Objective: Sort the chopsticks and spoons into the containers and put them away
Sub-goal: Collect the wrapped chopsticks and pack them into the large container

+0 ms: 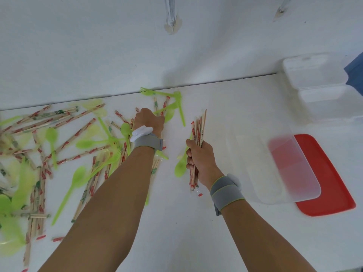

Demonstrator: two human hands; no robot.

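Right hand (200,158) grip clenched around a bundle of wrapped chopsticks (197,134), held upright over the white bench (196,232). Left hand (148,119) reaches into scattered chopsticks and green spoons (52,136); its grip cannot be told. Clear container (290,169) sits right, on a red lid (330,185).

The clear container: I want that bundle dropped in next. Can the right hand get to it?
Probably yes. The right hand grips the chopstick bundle, and only bare table lies between it and the clear container.

Bare forearms, each wrist wrapped in a grey strap (148,143) carrying a small white device (141,132).
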